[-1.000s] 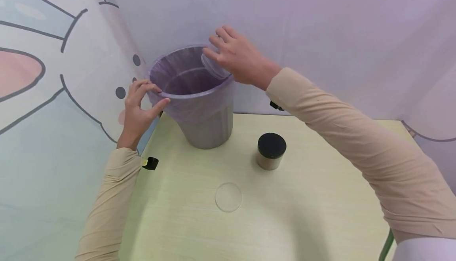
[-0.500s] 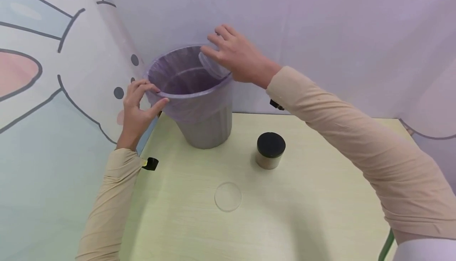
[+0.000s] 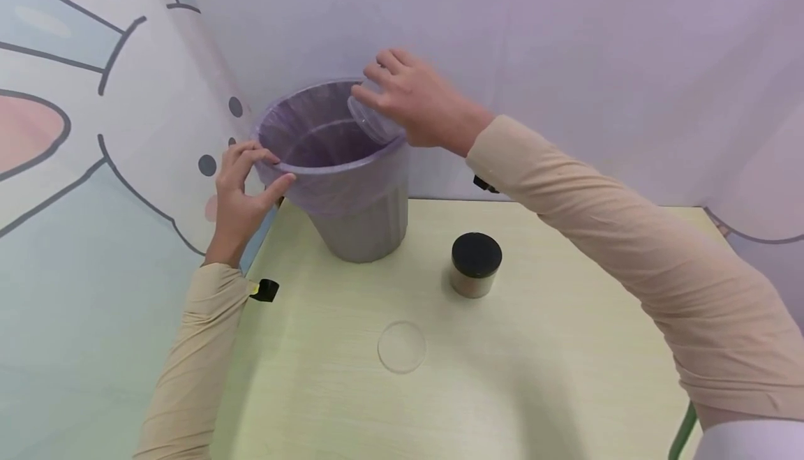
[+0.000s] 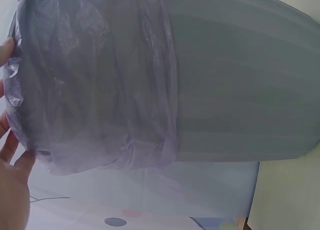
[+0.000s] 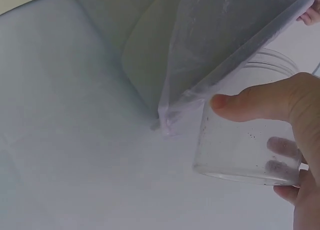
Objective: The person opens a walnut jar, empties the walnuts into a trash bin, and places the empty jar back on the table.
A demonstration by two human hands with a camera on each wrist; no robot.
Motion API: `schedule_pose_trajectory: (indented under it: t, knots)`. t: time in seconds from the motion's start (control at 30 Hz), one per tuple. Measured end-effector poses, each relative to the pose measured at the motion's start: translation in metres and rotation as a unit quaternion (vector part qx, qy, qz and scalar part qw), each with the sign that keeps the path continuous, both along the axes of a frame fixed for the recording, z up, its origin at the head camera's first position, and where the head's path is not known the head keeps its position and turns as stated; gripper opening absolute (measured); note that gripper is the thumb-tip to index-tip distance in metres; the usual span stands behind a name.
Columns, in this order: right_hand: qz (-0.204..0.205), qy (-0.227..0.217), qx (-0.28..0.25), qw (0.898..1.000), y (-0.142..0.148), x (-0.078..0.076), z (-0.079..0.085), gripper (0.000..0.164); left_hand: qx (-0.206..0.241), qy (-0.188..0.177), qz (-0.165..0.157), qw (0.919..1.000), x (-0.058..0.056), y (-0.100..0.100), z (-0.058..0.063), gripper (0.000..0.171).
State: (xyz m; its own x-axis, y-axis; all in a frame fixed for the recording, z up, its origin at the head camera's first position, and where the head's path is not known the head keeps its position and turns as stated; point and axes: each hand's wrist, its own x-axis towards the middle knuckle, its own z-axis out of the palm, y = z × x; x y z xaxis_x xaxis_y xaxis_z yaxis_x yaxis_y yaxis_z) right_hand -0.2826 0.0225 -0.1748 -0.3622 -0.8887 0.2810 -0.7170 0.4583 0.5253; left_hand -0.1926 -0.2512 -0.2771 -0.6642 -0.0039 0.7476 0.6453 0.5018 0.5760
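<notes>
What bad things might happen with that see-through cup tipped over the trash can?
The right hand holds the clear cup tilted at the rim of the bin, so it might slip and drop in. The purple bag is only draped over the rim where the left hand pinches it, so it may slide off. The bin sits near the table corner and could tip.

I see a grey bin (image 3: 364, 226) with a purple liner (image 3: 326, 188), a black-lidded jar (image 3: 475, 264), a clear cup (image 5: 245, 140), and a pale yellow-green surface (image 3: 502, 376).
</notes>
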Motion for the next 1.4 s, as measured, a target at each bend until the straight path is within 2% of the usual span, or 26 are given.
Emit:
schedule_pose_trajectory:
  t: [0.37, 0.5, 0.6, 0.73, 0.9, 1.0, 1.17, 1.4]
  knots:
    - [0.003, 0.062, 0.052, 0.997, -0.009, -0.005, -0.006, 0.057, 0.012, -0.019, -0.001, 0.9997, -0.002, 0.0, 0.0, 0.027]
    - [0.002, 0.092, 0.072, 0.993, -0.013, -0.007, -0.008, 0.059, 0.019, -0.019, -0.006, 0.9996, -0.004, 0.0, 0.0, 0.027]
    - [-0.002, 0.087, 0.072, 0.994, -0.015, -0.007, -0.007, 0.059, 0.024, -0.018, -0.008, 0.9995, -0.005, 0.0, 0.0, 0.027]
    - [-0.013, 0.048, 0.04, 0.998, -0.012, -0.004, -0.001, 0.058, 0.025, -0.018, -0.013, 0.9994, -0.006, 0.0, -0.001, 0.028]
    - [-0.035, 0.001, -0.002, 0.999, -0.007, 0.003, 0.011, 0.069, 0.036, -0.018, -0.025, 0.9989, -0.008, 0.0, -0.001, 0.029]
    - [-0.03, -0.016, -0.042, 0.999, 0.0, 0.008, 0.015, 0.073, 0.044, -0.018, -0.033, 0.9983, -0.009, 0.0, -0.001, 0.029]
    - [-0.007, -0.036, -0.113, 0.993, 0.013, 0.014, 0.014, 0.073, 0.049, -0.013, -0.036, 0.9981, -0.01, -0.002, -0.002, 0.029]
    - [-0.019, -0.063, -0.184, 0.981, 0.034, 0.025, 0.008, 0.072, 0.052, -0.019, -0.034, 0.9979, -0.011, -0.003, -0.002, 0.03]
